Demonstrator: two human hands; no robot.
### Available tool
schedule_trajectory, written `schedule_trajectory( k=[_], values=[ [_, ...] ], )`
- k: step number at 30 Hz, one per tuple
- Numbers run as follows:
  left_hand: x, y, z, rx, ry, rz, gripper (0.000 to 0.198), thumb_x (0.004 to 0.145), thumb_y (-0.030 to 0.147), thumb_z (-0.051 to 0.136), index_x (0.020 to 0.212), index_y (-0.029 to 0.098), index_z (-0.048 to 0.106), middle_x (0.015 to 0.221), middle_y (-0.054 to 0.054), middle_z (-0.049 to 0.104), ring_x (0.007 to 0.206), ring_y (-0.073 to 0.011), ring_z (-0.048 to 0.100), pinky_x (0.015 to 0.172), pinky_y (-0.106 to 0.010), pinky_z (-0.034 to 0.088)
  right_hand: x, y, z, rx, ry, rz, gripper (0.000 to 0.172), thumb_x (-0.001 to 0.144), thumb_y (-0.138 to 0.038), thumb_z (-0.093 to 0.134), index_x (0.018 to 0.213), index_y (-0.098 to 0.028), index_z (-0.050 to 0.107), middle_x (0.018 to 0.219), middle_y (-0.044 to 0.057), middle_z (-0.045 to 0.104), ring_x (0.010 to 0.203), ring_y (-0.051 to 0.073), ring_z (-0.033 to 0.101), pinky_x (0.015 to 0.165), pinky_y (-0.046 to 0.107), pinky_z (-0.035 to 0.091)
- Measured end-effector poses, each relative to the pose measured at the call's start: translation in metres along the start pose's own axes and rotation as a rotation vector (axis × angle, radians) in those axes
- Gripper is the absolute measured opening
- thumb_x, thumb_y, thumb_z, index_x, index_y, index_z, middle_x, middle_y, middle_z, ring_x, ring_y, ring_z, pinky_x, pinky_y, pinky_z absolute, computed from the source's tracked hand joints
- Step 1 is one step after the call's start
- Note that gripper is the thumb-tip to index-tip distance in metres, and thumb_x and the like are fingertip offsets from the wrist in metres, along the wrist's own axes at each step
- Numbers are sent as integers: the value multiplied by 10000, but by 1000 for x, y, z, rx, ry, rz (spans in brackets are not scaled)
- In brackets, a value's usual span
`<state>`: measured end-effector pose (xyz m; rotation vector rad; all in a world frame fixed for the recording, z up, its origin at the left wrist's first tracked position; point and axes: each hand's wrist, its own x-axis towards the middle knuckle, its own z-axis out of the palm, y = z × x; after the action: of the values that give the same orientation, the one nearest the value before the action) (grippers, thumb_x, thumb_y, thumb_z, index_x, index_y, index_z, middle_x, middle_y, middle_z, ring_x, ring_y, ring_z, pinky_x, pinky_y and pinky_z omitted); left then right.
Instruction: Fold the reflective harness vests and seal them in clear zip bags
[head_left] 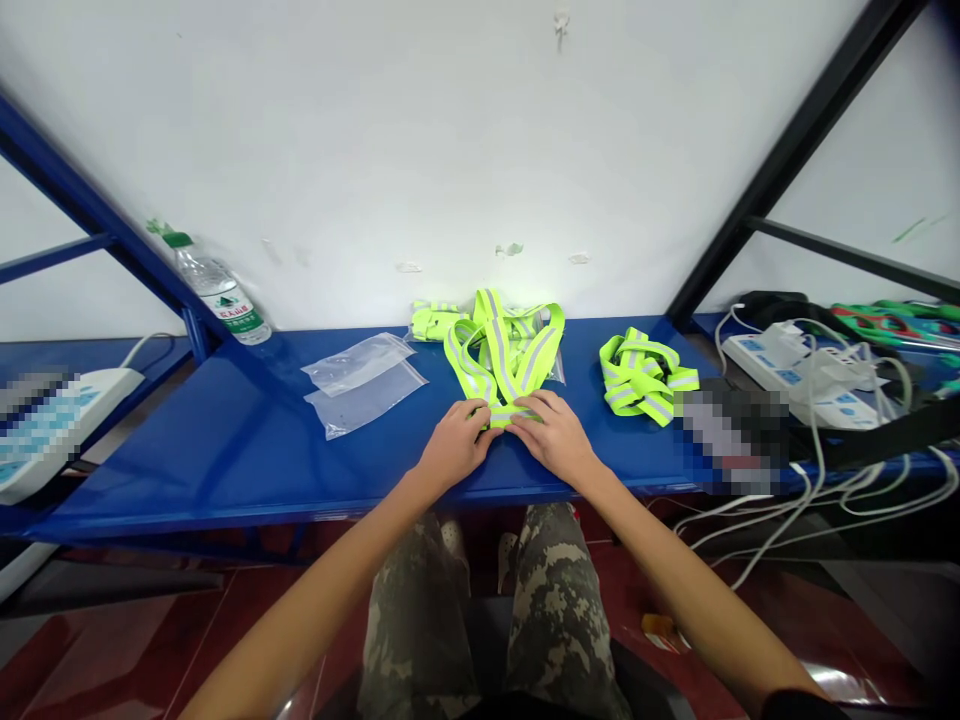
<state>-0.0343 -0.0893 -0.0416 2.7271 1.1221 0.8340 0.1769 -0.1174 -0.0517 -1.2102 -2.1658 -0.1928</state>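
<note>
A neon yellow reflective strap vest [501, 355] with grey stripes lies spread on the blue shelf [225, 450] in front of me. My left hand [455, 443] pinches its near end from the left, fingers closed on the band. My right hand [553, 432] presses and grips the same near end from the right. The two hands almost touch. A second, folded vest [646, 375] lies to the right, and a third bundle [433, 319] lies behind at the wall.
Two clear plastic bags [364, 381] lie left of the vest. A water bottle [219, 290] leans against the wall at the back left. White power strips [806, 372] with tangled cables sit at the right; another one [52, 420] lies at the left. Slanted shelf struts frame both sides.
</note>
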Motion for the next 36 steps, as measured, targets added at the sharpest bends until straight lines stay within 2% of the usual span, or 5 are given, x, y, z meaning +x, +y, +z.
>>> schedule_trajectory(
  k=[8, 18, 24, 29, 36],
  values=[
    [-9, 11, 5, 115, -92, -25, 244, 976, 339, 496, 1112, 152, 572, 1290, -148, 609, 1246, -268, 557, 1011, -399, 517, -4, -7, -7, -103, -146, -83, 327, 963, -293, 545, 1160, -81, 697, 1252, 146, 672, 1180, 300, 615, 965, 419, 558],
    [-5, 21, -11, 228, -245, 2, 246, 1031, 256, 331, 1074, 134, 541, 960, -106, 689, 945, -247, 659, 820, -368, 552, -23, -19, -12, -100, -132, -33, 441, 981, -339, 508, 1341, -91, 567, 1346, 150, 621, 1227, 262, 608, 1025, 391, 523],
    [-10, 27, -16, 223, -293, 56, 450, 981, 127, 368, 1427, 161, 416, 1265, -136, 631, 1109, -256, 621, 920, -397, 540, -19, -24, -10, -206, -172, -74, 378, 988, -267, 490, 1293, -73, 598, 1292, 179, 650, 1180, 283, 639, 959, 400, 561],
    [-16, 28, -12, 204, -212, 86, 542, 965, 421, 498, 1431, 147, 454, 1284, -185, 582, 1192, -311, 552, 996, -463, 500, -17, -25, -9, -226, -203, -115, 366, 990, -222, 462, 1266, -33, 611, 1259, 217, 656, 1172, 318, 636, 957, 448, 561],
    [-14, 25, -4, 240, -109, 110, 504, 986, 260, 419, 1485, 192, 391, 1367, -202, 474, 1213, -308, 519, 992, -464, 485, -13, -21, -10, -200, -197, -115, 363, 1011, -222, 402, 1286, -74, 588, 1283, 209, 638, 1171, 295, 625, 975, 451, 543]
  ],
)
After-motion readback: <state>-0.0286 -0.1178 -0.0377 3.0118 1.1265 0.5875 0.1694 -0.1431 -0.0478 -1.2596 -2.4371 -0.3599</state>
